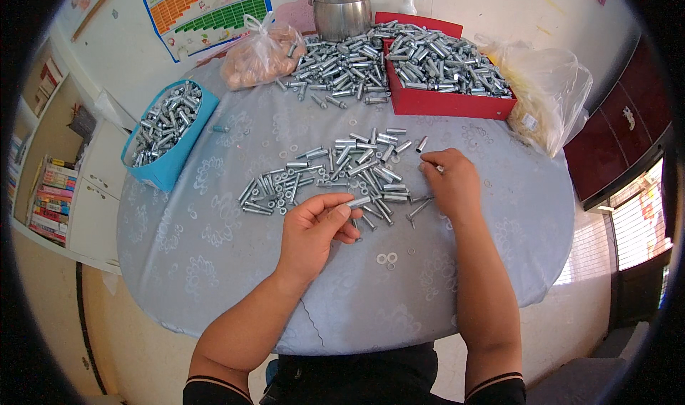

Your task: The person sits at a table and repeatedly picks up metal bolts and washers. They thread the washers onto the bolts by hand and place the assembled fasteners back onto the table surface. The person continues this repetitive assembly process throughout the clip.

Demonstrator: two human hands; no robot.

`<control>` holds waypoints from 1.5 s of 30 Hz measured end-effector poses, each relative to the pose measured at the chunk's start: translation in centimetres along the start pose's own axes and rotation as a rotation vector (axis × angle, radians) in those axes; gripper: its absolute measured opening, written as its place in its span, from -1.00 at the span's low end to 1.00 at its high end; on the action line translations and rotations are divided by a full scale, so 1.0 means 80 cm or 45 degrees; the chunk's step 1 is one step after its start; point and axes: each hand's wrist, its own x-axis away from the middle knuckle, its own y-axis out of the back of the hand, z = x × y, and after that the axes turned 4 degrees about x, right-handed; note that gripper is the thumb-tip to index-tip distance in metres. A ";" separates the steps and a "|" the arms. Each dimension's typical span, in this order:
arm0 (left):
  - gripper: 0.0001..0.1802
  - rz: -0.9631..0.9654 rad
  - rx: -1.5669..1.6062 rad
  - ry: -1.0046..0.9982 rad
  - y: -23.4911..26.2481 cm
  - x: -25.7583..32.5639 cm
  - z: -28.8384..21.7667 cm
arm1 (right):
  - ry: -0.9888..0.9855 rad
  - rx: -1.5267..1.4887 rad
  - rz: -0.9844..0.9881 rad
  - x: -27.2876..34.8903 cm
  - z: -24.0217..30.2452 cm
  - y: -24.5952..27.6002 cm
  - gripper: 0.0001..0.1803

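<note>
A loose pile of metal bolts, sleeves, nuts and washers (342, 164) lies mid-table. At its near edge my left hand (317, 223) pinches a silver metal sleeve (359, 201) between thumb and fingers. My right hand (453, 182) is at the pile's right side with its fingers closed together. A small pale bit shows at those fingertips, too little of it to name. Just below that hand, a couple of bolts (419, 209) lie apart from the pile. Closer to me are a few flat washers (386, 258).
A blue bin (173, 164) of finished-looking anchors stands at left. At the back are a red box (453, 104) of anchors, a heap of anchors (341, 66), a bag of brownish pieces (260, 59), a steel pot (341, 9) and a clear bag (546, 95) of yellowish contents.
</note>
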 end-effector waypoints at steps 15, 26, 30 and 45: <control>-0.75 -0.005 0.003 -0.001 -0.001 0.000 -0.003 | -0.073 -0.021 0.139 -0.003 0.004 -0.003 -0.89; -0.75 -0.024 0.016 0.003 0.001 0.000 -0.001 | 0.526 -0.393 1.116 0.040 0.066 0.050 -0.87; -0.74 -0.039 -0.002 0.011 0.003 -0.001 0.000 | 0.429 -0.493 0.714 0.036 0.054 0.046 -0.85; -0.74 -0.021 0.001 -0.025 0.002 0.001 -0.002 | -0.128 0.168 0.242 0.012 -0.020 0.033 -0.80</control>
